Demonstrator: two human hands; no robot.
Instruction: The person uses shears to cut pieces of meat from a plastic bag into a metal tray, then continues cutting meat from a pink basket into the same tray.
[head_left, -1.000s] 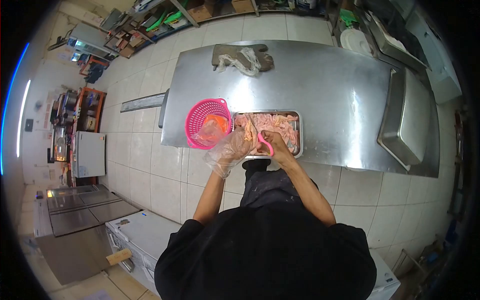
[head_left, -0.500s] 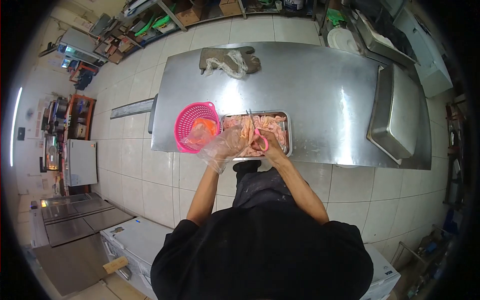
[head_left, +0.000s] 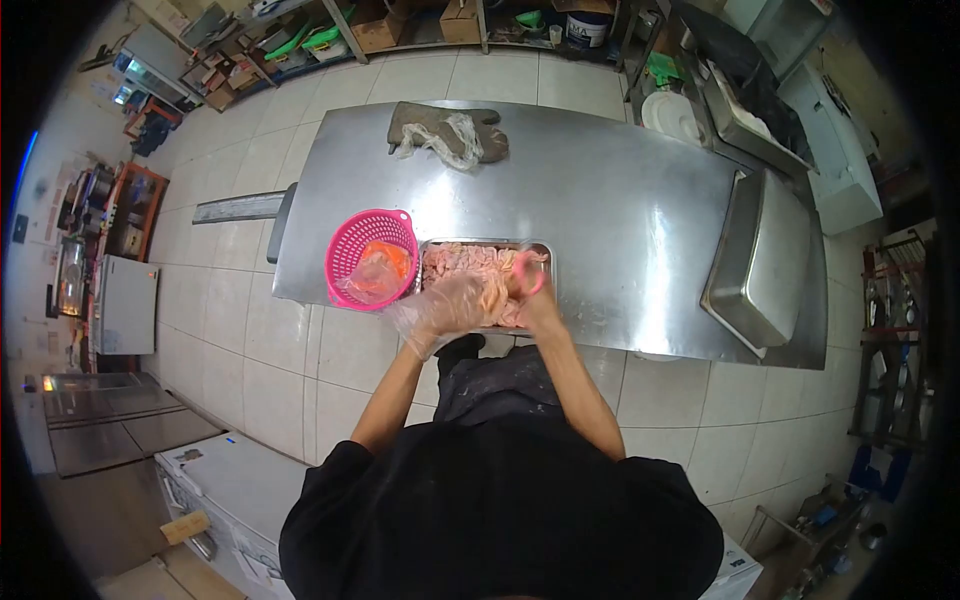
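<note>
A: What carries everything here?
B: A steel tabletop, standing on a tiled floor.
A: What lies on it?
B: Take the shallow metal tray of raw meat at the near edge as the landmark. A pink basket touches its left side. Beyond the tray, at the far edge, lies a grey mitt with crumpled clear plastic on it. Well to the tray's right sits a large steel pan, upside down, I think

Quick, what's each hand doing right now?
Left hand: in a clear plastic glove, closed on a piece of raw meat.
Right hand: closed on the pink-handled scissors.
</note>
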